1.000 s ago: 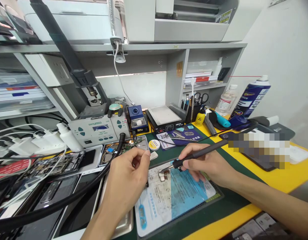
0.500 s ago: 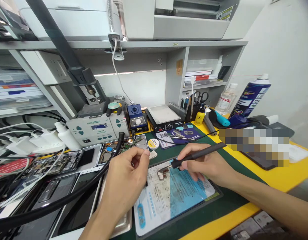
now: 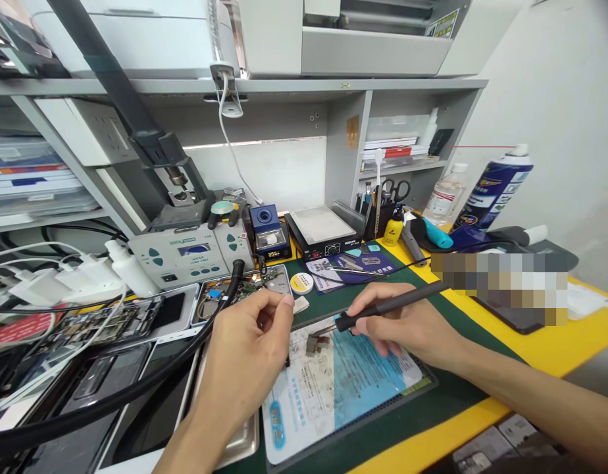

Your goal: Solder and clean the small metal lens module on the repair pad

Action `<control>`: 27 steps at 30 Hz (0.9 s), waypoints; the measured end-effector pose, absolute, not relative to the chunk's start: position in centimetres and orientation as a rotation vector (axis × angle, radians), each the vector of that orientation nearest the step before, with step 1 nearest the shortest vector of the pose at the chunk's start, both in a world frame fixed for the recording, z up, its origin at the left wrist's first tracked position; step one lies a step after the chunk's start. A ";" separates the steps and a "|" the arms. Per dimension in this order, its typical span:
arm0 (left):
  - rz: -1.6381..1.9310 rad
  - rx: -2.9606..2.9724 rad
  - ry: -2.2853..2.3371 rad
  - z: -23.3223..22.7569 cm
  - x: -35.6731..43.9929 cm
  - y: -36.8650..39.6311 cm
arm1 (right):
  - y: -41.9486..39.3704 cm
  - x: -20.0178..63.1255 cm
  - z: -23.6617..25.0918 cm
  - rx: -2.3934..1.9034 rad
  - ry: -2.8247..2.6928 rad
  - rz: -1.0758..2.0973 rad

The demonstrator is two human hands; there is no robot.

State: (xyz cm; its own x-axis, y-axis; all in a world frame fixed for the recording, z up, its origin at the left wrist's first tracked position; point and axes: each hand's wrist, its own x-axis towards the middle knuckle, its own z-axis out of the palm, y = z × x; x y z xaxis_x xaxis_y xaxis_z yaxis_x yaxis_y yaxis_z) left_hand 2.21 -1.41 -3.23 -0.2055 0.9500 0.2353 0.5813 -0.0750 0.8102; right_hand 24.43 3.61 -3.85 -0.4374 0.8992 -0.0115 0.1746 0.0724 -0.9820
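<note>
Tweezers (image 3: 287, 361) mostly hidden behind left hand (image 3: 245, 359), grip unclear.

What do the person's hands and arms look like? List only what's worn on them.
Nothing is worn. The left hand and right hand are bare: no gloves, rings or watch visible. Both forearms are uncovered as far as the picture's edge, with no sleeve, wrist strap or cable on them. Fingernails are short and unpainted.

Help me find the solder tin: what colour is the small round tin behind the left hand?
Yellow rim with a white centre, round tin; the head view shows it.
</note>
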 end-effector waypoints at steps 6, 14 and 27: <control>1.197 1.638 1.790 -3.1 2.3 -1.4 | 3.7 24.4 -4.0 -1.010 -1.681 1.426; 1.187 1.626 1.797 -3.2 2.2 -1.4 | 3.7 24.6 -4.2 -0.972 -1.707 1.427; 1.178 1.629 1.804 -3.1 2.2 -1.7 | 4.0 24.8 -4.7 -0.918 -1.714 1.437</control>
State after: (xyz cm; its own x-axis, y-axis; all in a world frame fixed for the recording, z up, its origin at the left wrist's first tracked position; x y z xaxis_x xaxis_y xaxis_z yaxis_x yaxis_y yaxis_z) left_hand 2.19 -1.70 -3.12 -0.2118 0.9532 0.2158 0.5811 -0.0547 0.8120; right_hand 24.79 4.01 -4.68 -0.4972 0.8644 0.0749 0.0768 0.1299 -0.9885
